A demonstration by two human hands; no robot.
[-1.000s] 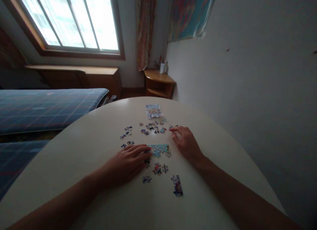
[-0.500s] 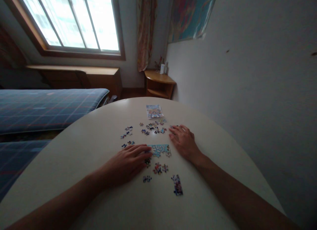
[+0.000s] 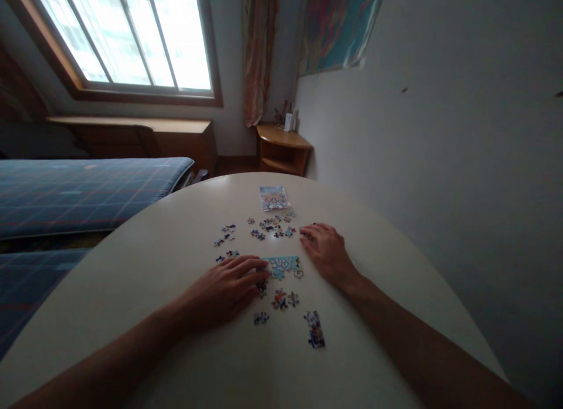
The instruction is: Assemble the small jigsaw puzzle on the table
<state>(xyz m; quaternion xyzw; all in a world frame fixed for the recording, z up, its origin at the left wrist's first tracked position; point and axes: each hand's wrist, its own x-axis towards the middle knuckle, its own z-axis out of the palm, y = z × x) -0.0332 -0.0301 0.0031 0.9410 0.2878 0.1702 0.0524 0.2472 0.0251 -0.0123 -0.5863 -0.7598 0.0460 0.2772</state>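
My left hand (image 3: 235, 280) lies with its fingers stretched out at the left end of a joined strip of light-blue puzzle (image 3: 284, 266), covering part of it. Over to the right, my right hand (image 3: 328, 250) curves its fingers and thumb around a small puzzle piece (image 3: 308, 236), mostly hidden under the fingertips. Left of those fingertips lies a cluster of loose puzzle pieces (image 3: 271, 224). Nearer me are a reddish joined clump (image 3: 280, 300), a small bluish piece group (image 3: 261, 318) and a dark joined strip (image 3: 315, 329).
Everything rests on a round white table (image 3: 176, 233). A printed picture packet (image 3: 274, 198) lies beyond the pieces. More pieces (image 3: 225, 239) are at the left. A plaid mattress (image 3: 88, 192) stands left of the table, a white wall (image 3: 417, 162) right, a corner shelf (image 3: 285, 138) behind.
The fingers of my right hand have shifted slightly over the piece beneath them. My left hand has barely moved, and the joined strip stays in place.
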